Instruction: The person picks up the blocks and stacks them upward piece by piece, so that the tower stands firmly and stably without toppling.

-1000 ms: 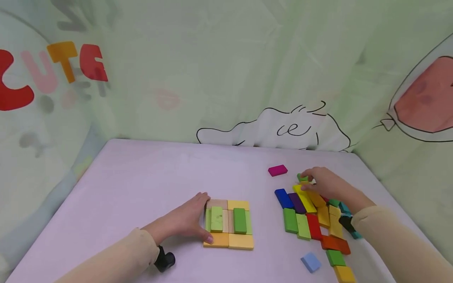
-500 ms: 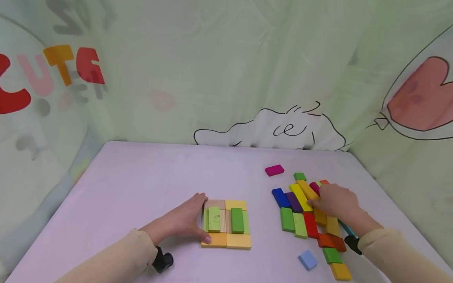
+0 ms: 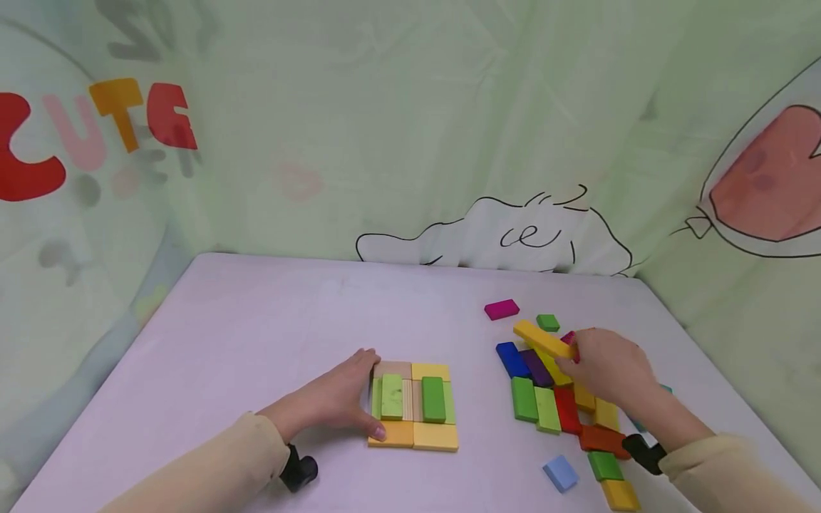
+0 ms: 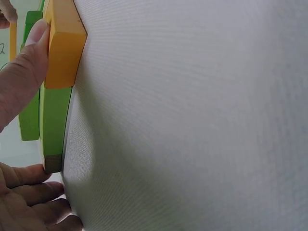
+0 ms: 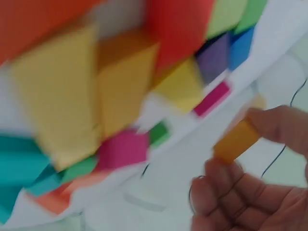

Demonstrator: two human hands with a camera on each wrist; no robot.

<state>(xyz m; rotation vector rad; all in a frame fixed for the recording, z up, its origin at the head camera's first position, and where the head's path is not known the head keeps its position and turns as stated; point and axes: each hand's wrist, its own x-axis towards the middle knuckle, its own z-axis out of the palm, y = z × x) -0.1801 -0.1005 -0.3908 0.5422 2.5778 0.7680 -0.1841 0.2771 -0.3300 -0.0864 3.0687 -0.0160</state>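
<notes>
My left hand (image 3: 341,400) is on the left side of a flat, low arrangement of wooden blocks. Its thumb rests on the near orange block (image 3: 393,434), and a fingertip touches the far end block (image 4: 53,162). Light green (image 3: 392,397) and green (image 3: 433,399) blocks lie on top of the arrangement. Over the loose blocks at right, my right hand (image 3: 609,367) pinches a yellow-orange block (image 3: 541,338) by one end between thumb and fingers. In the right wrist view that block (image 5: 237,140) shows end-on, raised off the others.
Several loose coloured blocks lie at right, among them blue (image 3: 512,359), red (image 3: 567,410) and orange-red (image 3: 603,442) ones. A magenta block (image 3: 502,309) lies farther back, and a light blue block (image 3: 561,474) nearer. Printed cloth (image 3: 288,142) hangs behind the table.
My right hand moved over the loose blocks, took hold of the yellow-orange block among them and lifted it. My left hand keeps its place at the arrangement.
</notes>
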